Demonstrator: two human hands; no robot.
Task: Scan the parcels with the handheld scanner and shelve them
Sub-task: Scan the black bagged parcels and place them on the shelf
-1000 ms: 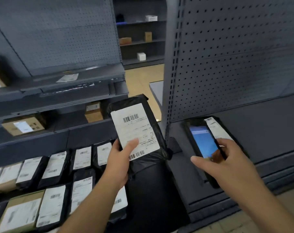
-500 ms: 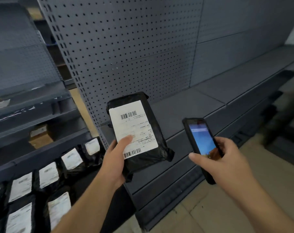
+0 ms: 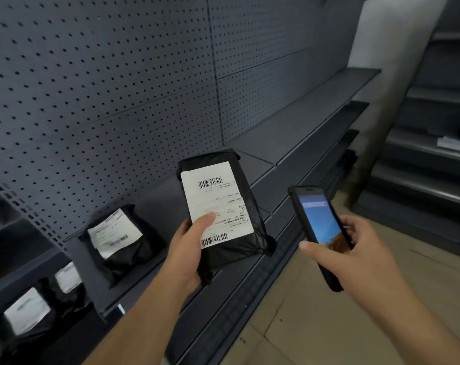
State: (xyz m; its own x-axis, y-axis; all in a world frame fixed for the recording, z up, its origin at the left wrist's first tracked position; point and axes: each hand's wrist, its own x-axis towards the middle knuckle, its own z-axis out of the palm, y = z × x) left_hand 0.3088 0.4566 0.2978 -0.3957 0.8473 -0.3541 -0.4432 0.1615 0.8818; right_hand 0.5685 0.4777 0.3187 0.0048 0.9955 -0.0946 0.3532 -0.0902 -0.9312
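Black plastic parcel held up in left hand, above the front edge of the low grey shelf. Thumb pressed on the white label, other fingers wrapped behind the bag; barcodes at top and bottom of label face the camera. Right hand grips the handheld scanner, fingers curled round its right edge, thumb along the left edge; screen lit blue, tilted toward the parcel, just beside it but not touching. Second black parcel lies on the shelf against the perforated back panel, left of the held one. More labelled black parcels at lower left, blurred. Tan tiled floor below.
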